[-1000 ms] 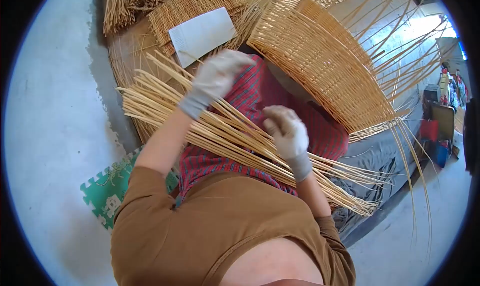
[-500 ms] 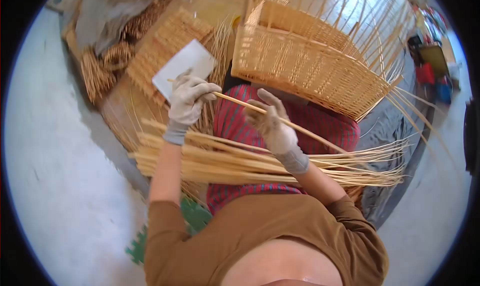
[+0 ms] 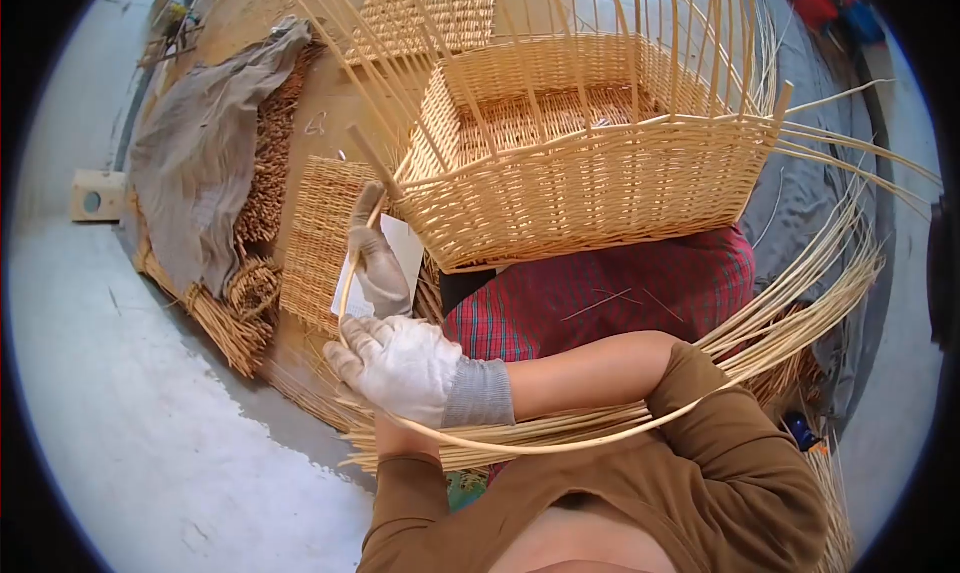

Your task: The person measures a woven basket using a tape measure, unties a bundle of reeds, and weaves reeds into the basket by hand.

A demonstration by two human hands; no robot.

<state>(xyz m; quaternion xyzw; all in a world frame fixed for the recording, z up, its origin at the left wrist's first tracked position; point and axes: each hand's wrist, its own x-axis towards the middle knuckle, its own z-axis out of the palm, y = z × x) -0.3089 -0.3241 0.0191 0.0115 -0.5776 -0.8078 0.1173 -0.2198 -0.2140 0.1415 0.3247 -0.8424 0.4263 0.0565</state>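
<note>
A single long rod (image 3: 560,447) is bent in a curve from the basket's left corner, past both hands, to the right below my forearm. My right hand (image 3: 400,369), in a whitish glove, is closed around it. Just above and partly behind it, my left hand (image 3: 378,265) is gloved too, thumb and fingers pressed at the rod's upper end beside the basket corner. The woven basket (image 3: 590,183) has upright stakes round its rim and stands beyond my knees. A bundle of loose rods (image 3: 800,318) lies across my lap, partly under my right arm.
A white sheet (image 3: 405,248) and a woven panel (image 3: 318,238) lie left of the basket. Another panel (image 3: 425,13) is behind it. Grey cloth (image 3: 200,153) covers bundled sticks (image 3: 215,323) at the left. Long stakes spread up and to the right.
The view has shifted toward the basket. My right hand has crossed over to the left, beside my left hand. The single rod, straight half a second ago, is now curved.
</note>
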